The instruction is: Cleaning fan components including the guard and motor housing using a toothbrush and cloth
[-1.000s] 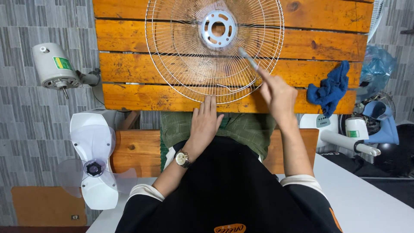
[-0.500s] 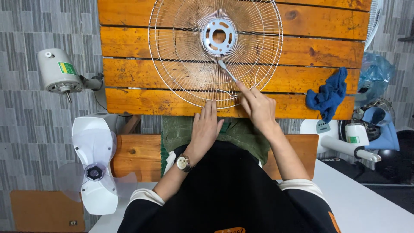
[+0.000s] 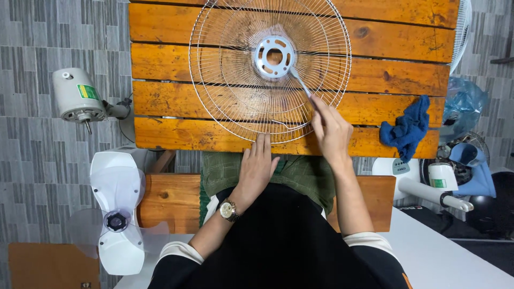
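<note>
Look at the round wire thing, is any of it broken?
Yes. Near the front edge of the white wire fan guard, one wire is bent out of line instead of running straight like the others. The right hand holds a thin tool nearby.

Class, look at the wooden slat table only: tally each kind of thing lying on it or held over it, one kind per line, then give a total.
Round white wire fan guard: 1
Thin grey brush-like tool, held in the right hand: 1
Crumpled blue cloth: 1
Total: 3
The left hand rests flat at the guard's near rim.
</note>
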